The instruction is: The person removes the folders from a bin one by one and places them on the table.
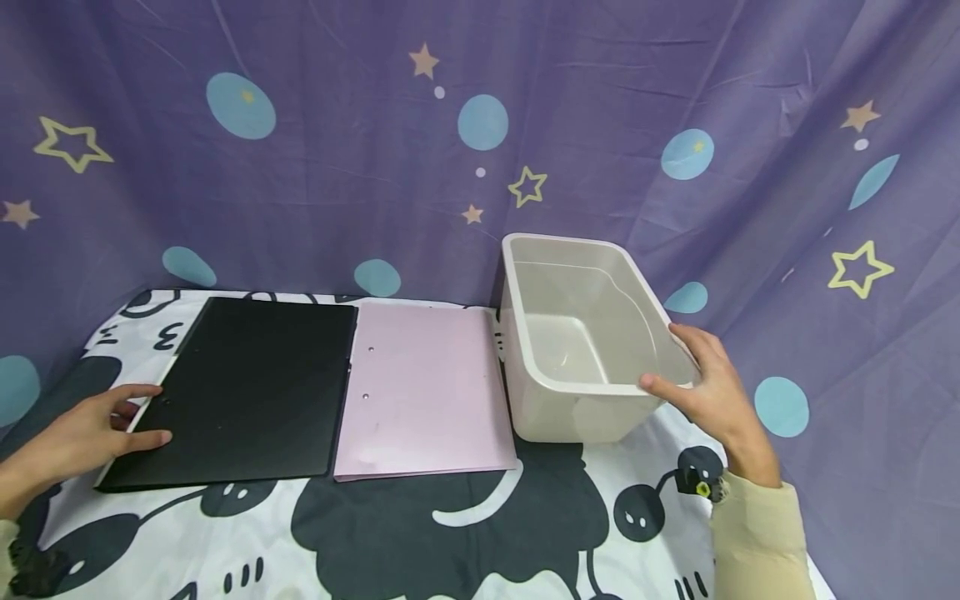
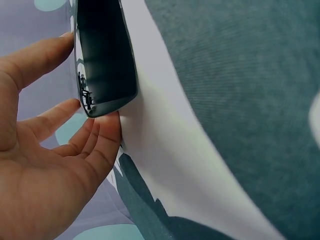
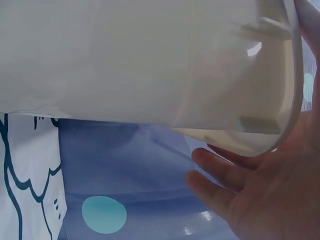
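Note:
A black ring binder [image 1: 240, 383] lies flat on the left of the cloth. My left hand [image 1: 93, 429] grips its left edge, thumb and index finger reaching onto it; in the left wrist view, the thumb and fingers are around the black binder [image 2: 106, 60], and some metal parts show inside its end. Close against its right side lies a pink binder [image 1: 435, 387] with two small rivets. To the right stands an off-white plastic bin [image 1: 577, 417], with nothing visible inside. My right hand [image 1: 712, 396] holds the bin's near right corner, thumb over the rim and fingers along the outside.
A white cloth with black cartoon figures [image 1: 450, 542] covers the surface. Behind and to the right hangs a purple curtain [image 1: 337, 167] with stars and blue dots. The bin stands close to the curtain.

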Demonstrator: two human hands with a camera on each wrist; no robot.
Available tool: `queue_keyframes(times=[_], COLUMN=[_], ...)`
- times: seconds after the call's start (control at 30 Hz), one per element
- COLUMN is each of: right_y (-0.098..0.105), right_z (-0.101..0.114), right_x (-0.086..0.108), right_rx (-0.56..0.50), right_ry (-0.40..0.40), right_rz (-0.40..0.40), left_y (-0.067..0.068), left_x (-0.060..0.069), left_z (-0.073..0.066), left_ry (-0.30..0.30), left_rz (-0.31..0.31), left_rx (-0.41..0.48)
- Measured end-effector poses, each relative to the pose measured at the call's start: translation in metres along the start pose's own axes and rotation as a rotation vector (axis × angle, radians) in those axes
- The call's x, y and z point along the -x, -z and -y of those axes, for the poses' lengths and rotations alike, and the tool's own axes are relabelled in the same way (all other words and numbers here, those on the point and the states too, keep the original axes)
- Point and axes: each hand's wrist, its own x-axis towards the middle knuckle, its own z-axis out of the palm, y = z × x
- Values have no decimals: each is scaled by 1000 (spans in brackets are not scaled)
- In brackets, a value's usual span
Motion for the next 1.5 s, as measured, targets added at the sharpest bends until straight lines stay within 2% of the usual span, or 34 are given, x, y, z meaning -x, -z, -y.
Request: queue_keyframes(times=[0.17, 0.37, 0.63, 0.73, 0.9, 1.17, 1.33, 1.5], right_y=[0, -1, -6, -8, -11, -14, -18, -21], right_z=[2, 7, 11, 14, 19, 28, 35, 42], right_x=[0, 0, -2, -2, -1, -1, 0, 1], right_rx=[3, 3, -17, -27, -2, 23, 31, 32], right_ry=[21, 38, 138, 163, 187, 200, 200, 224], right_rz=[-32, -66, -166, -184, -205, -231, -282, -300], left_y=[1, 0, 0, 0, 2, 4, 1, -1], left_x=[1, 0, 0, 1, 6, 11, 14, 14], left_z=[-1, -2, -8, -13, -19, -34, -50, -63], left_ry=[7, 65, 81, 74, 61, -4, -87, -170], left_rz=[-5, -14, -51, -84, -176, -263, -314, -326], left_rx=[-9, -16, -19, -25, -53, -49, -38, -28])
